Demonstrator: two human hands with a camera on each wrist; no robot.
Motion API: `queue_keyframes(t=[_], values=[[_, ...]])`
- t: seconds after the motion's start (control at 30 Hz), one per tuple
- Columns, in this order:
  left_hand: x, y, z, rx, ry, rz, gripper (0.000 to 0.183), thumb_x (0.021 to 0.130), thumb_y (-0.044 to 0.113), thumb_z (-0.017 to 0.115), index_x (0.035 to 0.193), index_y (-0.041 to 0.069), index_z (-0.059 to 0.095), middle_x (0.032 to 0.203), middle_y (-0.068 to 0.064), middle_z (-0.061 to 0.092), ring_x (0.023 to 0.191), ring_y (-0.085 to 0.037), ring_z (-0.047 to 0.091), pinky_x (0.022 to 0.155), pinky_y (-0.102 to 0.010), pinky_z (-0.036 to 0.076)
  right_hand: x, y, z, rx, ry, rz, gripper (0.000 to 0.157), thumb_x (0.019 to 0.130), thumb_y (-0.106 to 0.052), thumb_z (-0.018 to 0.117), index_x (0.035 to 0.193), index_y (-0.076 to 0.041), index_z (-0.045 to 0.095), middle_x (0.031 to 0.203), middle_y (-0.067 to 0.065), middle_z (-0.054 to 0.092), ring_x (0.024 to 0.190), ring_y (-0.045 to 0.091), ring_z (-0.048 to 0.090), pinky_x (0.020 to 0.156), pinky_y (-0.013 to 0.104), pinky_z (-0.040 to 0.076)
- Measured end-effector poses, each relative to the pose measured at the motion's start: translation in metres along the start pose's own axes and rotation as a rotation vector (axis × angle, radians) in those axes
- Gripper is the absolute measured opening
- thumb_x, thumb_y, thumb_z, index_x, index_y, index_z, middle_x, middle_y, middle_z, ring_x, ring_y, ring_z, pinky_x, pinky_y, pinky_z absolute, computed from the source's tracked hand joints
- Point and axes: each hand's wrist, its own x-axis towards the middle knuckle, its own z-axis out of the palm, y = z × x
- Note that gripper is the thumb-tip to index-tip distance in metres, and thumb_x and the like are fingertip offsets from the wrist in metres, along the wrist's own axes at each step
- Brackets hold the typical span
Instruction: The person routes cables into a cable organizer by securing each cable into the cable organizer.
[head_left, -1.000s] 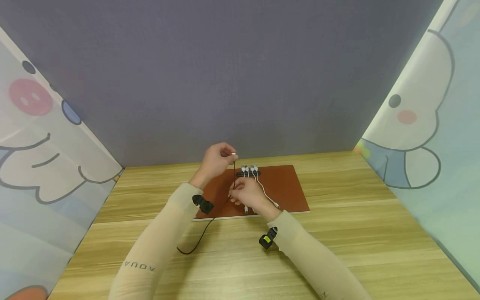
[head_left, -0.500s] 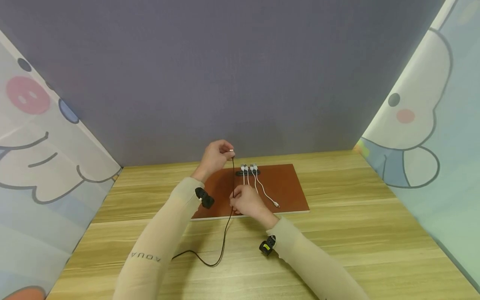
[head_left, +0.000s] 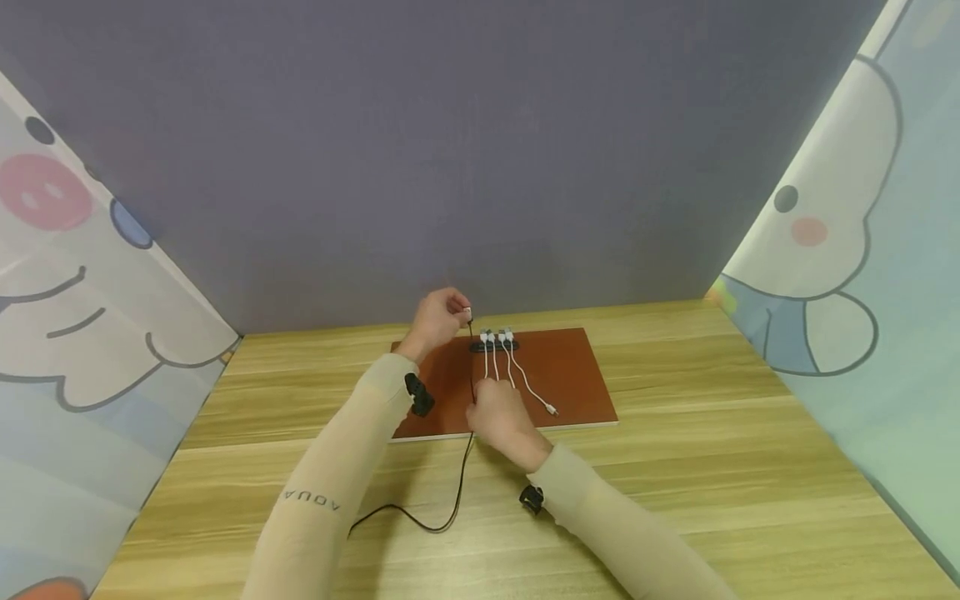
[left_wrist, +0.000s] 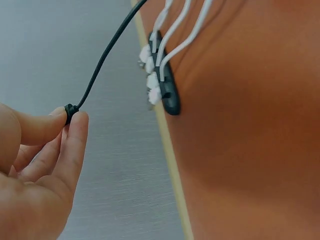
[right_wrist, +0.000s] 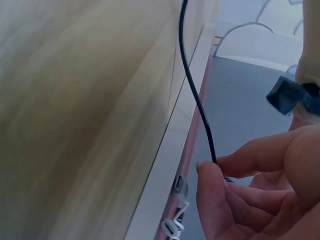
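Note:
My left hand (head_left: 441, 317) pinches a black cable (head_left: 462, 479) by its plug, whose light tip (head_left: 468, 313) shows above the fingers. The left wrist view shows the plug's dark end (left_wrist: 70, 113) between thumb and fingertips. Closer to me, my right hand (head_left: 504, 417) pinches the same cable between thumb and finger, seen in the right wrist view along the cable (right_wrist: 197, 97). Between the hands the cable runs nearly straight. Just right of it, a black cable holder (left_wrist: 171, 97) on a brown board (head_left: 570, 371) carries several white USB cables (head_left: 529, 385).
The board lies on a wood-grain table (head_left: 690, 433), its white edge (right_wrist: 172, 140) facing me. A grey wall (head_left: 480, 167) rises behind the table. Cartoon-printed panels (head_left: 832, 250) stand at both sides. The black cable's loose length curves over the table's front.
My right hand has slid down along the black cable towards the board's front edge. The cable's loose length has swung right and forms a wider curve. My left hand still pinches the plug.

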Motion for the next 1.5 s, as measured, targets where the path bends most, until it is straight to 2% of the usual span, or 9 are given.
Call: queue_keyframes(t=[0.13, 0.33, 0.43, 0.93, 1.27, 1.33, 1.5], values=[[0.003, -0.007, 0.006, 0.035, 0.018, 0.005, 0.009, 0.099, 0.009, 0.067, 0.107, 0.006, 0.068, 0.104, -0.012, 0.066, 0.093, -0.028, 0.065, 0.076, -0.042, 0.054, -0.004, -0.005, 0.002, -0.086, 0.006, -0.049, 0.035, 0.090, 0.003, 0.057, 0.062, -0.015, 0.046, 0.054, -0.003, 0.038, 0.046, 0.012, 0.034, 0.041, 0.028, 0.031], [0.003, -0.018, 0.012, 0.092, 0.011, -0.029, 0.014, 0.099, 0.010, 0.066, 0.112, 0.004, 0.068, 0.109, -0.013, 0.065, 0.099, -0.030, 0.062, 0.083, -0.044, 0.052, -0.007, -0.010, 0.008, -0.185, 0.006, -0.109, 0.045, 0.088, 0.006, 0.060, 0.058, -0.018, 0.037, 0.053, -0.006, 0.030, 0.045, 0.009, 0.028, 0.039, 0.024, 0.025], [0.002, -0.021, 0.013, 0.113, 0.007, -0.052, 0.014, 0.100, 0.011, 0.065, 0.112, 0.005, 0.069, 0.109, -0.012, 0.065, 0.102, -0.030, 0.060, 0.085, -0.045, 0.051, -0.007, -0.012, 0.009, -0.228, -0.016, -0.111, 0.047, 0.087, 0.006, 0.063, 0.056, -0.019, 0.037, 0.052, -0.006, 0.033, 0.046, 0.009, 0.031, 0.039, 0.024, 0.028], [0.008, -0.032, 0.029, 0.124, 0.008, -0.056, 0.012, 0.099, 0.008, 0.066, 0.110, 0.005, 0.069, 0.106, -0.013, 0.066, 0.104, -0.032, 0.060, 0.083, -0.044, 0.052, -0.004, -0.016, 0.010, -0.338, -0.040, -0.103, 0.045, 0.085, 0.003, 0.068, 0.053, -0.017, 0.045, 0.058, 0.000, 0.054, 0.052, 0.014, 0.052, 0.043, 0.032, 0.044], [0.008, -0.039, 0.032, 0.168, -0.004, -0.062, 0.019, 0.098, 0.008, 0.066, 0.116, 0.001, 0.069, 0.110, -0.014, 0.065, 0.107, -0.032, 0.057, 0.088, -0.045, 0.051, -0.002, -0.019, 0.012, -0.367, -0.088, -0.106, 0.049, 0.089, 0.001, 0.067, 0.052, -0.018, 0.041, 0.052, -0.001, 0.050, 0.049, 0.014, 0.052, 0.043, 0.030, 0.044], [0.008, -0.040, 0.033, 0.176, -0.001, -0.057, 0.018, 0.098, 0.007, 0.067, 0.114, 0.000, 0.069, 0.108, -0.015, 0.066, 0.105, -0.033, 0.060, 0.094, -0.047, 0.050, -0.002, -0.019, 0.012, -0.379, -0.093, -0.109, 0.049, 0.090, 0.000, 0.067, 0.052, -0.018, 0.042, 0.052, -0.001, 0.050, 0.050, 0.014, 0.053, 0.044, 0.030, 0.044], [0.006, -0.041, 0.039, 0.198, -0.004, -0.065, 0.013, 0.098, 0.007, 0.067, 0.109, 0.003, 0.070, 0.106, -0.013, 0.068, 0.100, -0.031, 0.063, 0.093, -0.045, 0.051, -0.006, -0.018, 0.012, -0.407, -0.114, -0.094, 0.050, 0.090, -0.002, 0.068, 0.052, -0.018, 0.041, 0.053, -0.001, 0.051, 0.051, 0.016, 0.056, 0.044, 0.030, 0.045]])
